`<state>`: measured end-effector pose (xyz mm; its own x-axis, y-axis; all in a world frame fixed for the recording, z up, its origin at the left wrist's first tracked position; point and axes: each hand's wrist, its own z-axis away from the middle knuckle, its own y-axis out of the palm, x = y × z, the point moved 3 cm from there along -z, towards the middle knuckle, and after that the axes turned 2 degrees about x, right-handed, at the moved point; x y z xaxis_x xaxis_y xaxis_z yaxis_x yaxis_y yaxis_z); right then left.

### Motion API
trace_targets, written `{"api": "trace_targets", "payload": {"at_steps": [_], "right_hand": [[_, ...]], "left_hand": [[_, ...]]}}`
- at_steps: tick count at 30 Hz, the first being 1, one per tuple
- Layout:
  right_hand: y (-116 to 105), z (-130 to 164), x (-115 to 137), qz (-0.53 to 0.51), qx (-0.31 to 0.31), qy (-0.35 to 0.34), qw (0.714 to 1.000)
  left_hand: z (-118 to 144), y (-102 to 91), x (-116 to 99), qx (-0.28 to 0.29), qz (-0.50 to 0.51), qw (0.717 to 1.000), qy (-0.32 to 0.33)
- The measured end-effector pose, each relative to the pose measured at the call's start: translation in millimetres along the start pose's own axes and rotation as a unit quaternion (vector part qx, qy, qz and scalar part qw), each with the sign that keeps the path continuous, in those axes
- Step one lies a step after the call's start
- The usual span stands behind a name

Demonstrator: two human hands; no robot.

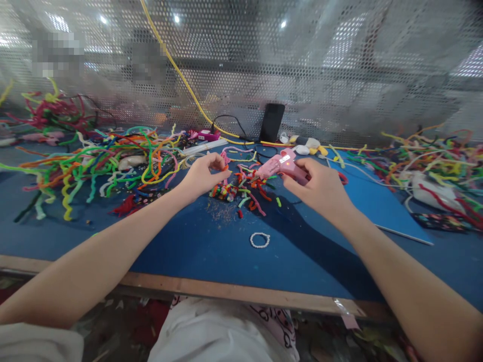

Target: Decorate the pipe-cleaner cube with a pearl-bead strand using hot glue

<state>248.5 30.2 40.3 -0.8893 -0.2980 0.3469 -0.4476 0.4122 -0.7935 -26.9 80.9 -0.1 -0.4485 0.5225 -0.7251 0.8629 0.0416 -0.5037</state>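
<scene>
At the near edge of the worktop (188,261), which has a blue surface and a wooden border, there is the lap of the person in light clothes. A little further in, one small white bead bracelet (260,240) lies flat on the blue surface, alone, between the two forearms.

Behind it, near the middle of the worktop, is a small pile of short cut pipe cleaner pieces (241,193) in red, orange and green; they are too many and too tangled to count. The left hand (202,173) is just over the left side of this pile. Its fingers are closed narrow and pinch one small orange piece (225,167) between thumb and fingertips. The right hand (320,188) is closed around the handle of one pink glue gun (281,165), whose nozzle points left toward the pinched piece, close but not clearly touching.

Toward the left edge lies a large heap of long pipe cleaners (101,166) in many colours, and a second heap (426,156) lies toward the right edge. One lighter blue sheet (377,206) lies on the right side.

At the far edge, one black phone (272,122) stands against the perforated metal wall (302,65), and one yellow cable (181,75) runs down this wall.
</scene>
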Motion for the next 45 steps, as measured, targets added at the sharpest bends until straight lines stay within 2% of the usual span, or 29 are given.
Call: {"api": "trace_targets", "payload": {"at_steps": [3, 8, 15, 19, 25, 29, 37, 41, 45], "right_hand": [[0, 0, -1, 0.001, 0.001, 0.001, 1.0], [1, 1, -1, 0.0, 0.001, -0.002, 1.0], [4, 1, -4, 0.001, -0.002, 0.009, 1.0], [5, 1, -6, 0.0, -0.001, 0.006, 1.0], [5, 0, -6, 0.002, 0.0, -0.003, 1.0], [5, 0, -5, 0.002, -0.004, -0.011, 1.0], [4, 1, -6, 0.006, -0.005, -0.014, 1.0], [5, 1, -6, 0.007, -0.004, -0.01, 1.0], [6, 0, -5, 0.0, -0.005, -0.012, 1.0]], "left_hand": [[-2, -3.6, 6, 0.0, 0.012, 1.0, 0.001], [-1, -6.6, 10, 0.026, 0.046, 0.998, -0.046], [1, -9.9, 2, 0.038, -0.043, 0.996, -0.07], [1, -8.5, 5, 0.042, -0.049, 0.995, -0.076], [0, -7.4, 6, 0.003, -0.059, 0.997, -0.056], [-1, -7.4, 4, 0.018, -0.017, 0.999, -0.044], [2, -12.0, 2, 0.022, -0.008, 0.999, -0.027], [4, -13.5, 5, 0.041, -0.066, 0.997, -0.025], [0, -11.7, 10, 0.033, -0.181, 0.982, 0.052]]}}
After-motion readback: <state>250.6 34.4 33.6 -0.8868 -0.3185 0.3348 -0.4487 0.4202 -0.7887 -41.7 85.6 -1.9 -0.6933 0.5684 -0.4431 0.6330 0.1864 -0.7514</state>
